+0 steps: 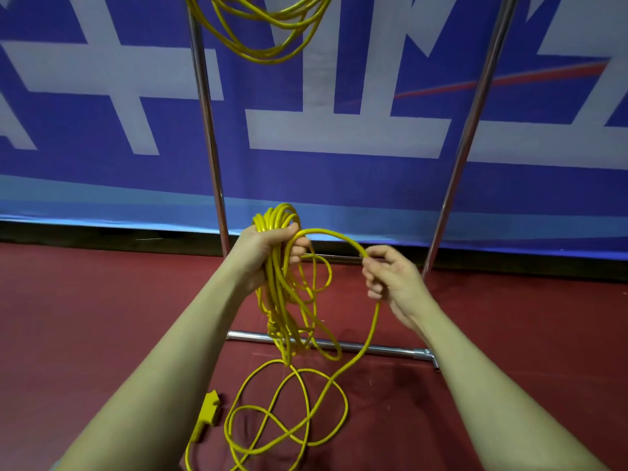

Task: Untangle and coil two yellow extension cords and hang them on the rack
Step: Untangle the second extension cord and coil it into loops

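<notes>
My left hand (pixel 268 248) is curled tight round the top of the coil (pixel 282 283), thumb over the strands, so the loops I have gathered hang down in one bunch and cannot slide apart. I hold it up in front of the rack (pixel 212 137), between its two uprights, so the loops hang above the floor. My right hand (pixel 390 277) pinches the free run of the cord (pixel 336 234) between thumb and fingers, a little to the right of the coil, and the cord arches from that pinch over to my left fingers. That arch is, I judge, the next loop being sized before I lay it into my left palm.

Below my right hand the cord drops to the floor (pixel 509 351), where the slack (pixel 289 413) lies in loose crossing curls just in front of the rack's base bar. The socket block (pixel 205 413) at its end lies on the floor beside my left forearm, so there is a fair bit yet to gather. The other cord (pixel 268 28) already hangs coiled at the top of the rack, well above both hands.
</notes>
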Tool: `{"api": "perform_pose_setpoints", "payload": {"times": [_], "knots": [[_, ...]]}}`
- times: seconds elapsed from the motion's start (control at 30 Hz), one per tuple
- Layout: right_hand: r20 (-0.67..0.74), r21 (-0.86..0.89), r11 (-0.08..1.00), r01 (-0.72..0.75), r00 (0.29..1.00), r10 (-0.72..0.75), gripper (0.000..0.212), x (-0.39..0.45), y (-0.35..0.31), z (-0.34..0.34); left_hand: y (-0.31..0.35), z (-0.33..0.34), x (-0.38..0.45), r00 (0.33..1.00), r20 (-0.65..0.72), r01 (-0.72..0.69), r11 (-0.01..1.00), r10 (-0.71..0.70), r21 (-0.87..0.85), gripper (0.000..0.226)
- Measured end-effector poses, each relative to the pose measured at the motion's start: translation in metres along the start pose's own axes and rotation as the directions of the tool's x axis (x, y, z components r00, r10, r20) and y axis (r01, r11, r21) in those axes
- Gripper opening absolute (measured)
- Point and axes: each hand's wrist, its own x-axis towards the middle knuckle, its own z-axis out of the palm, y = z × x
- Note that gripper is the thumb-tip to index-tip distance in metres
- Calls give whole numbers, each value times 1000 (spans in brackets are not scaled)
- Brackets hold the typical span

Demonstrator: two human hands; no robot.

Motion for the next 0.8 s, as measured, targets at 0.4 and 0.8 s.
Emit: {"api": "perform_pose_setpoints", "payload": {"times": [0.4,0.8], "knots": [[238,-529,803,273,957,-168,11,0,-21,37,-19,-1,-4,991,24,118,962,-128,245,16],[147,-405,911,76,989,-18,12,-3,9,8,-11,-3,-1,988,83,117,979,-132,167,36]]}}
